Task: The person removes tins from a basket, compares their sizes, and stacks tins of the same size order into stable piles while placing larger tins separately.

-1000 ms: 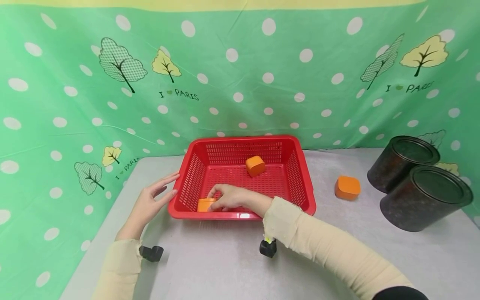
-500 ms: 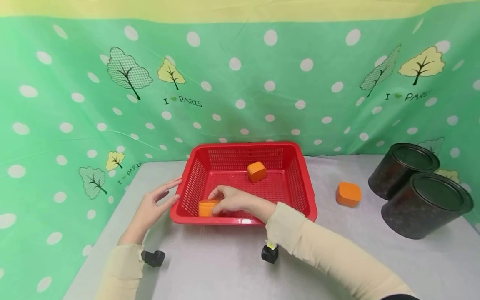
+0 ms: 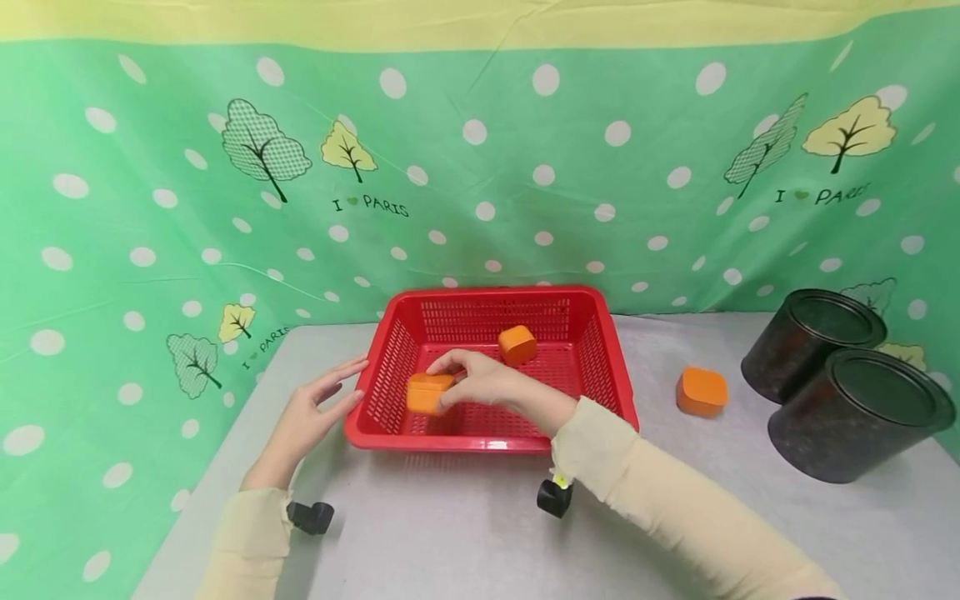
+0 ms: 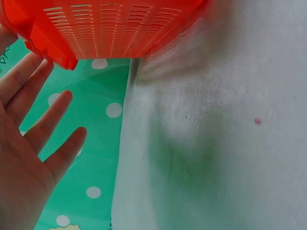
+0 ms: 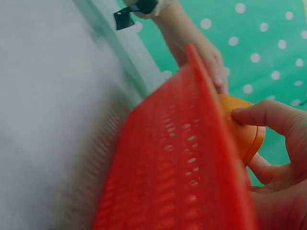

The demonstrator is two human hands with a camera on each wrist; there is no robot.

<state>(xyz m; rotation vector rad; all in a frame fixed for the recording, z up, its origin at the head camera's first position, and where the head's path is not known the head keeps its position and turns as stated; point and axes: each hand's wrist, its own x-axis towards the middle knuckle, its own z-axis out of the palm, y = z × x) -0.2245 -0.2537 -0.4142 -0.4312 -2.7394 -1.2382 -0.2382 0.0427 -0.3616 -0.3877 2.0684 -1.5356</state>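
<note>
My right hand [image 3: 480,381] pinches a small orange box [image 3: 426,395] between thumb and fingers, raised off the floor of the red basket [image 3: 491,445] near its left side. A seam runs round that box, seen close in the right wrist view beside the basket wall. My left hand [image 3: 307,421] touches the basket's left rim with outstretched fingers; in the left wrist view the fingers [image 4: 50,120] are spread apart. Another orange box [image 3: 517,345] lies in the back of the basket.
On the table [image 3: 450,517], right of the basket, sits a third orange box [image 3: 702,391]. Two dark cans, a rear one [image 3: 806,350] and a front one [image 3: 847,421], stand at the far right. A green dotted cloth [image 3: 517,167] hangs behind.
My right hand has lifted the orange box from the basket's front left floor, up and slightly to the right. The left hand stays at the rim. The view has tilted a little.
</note>
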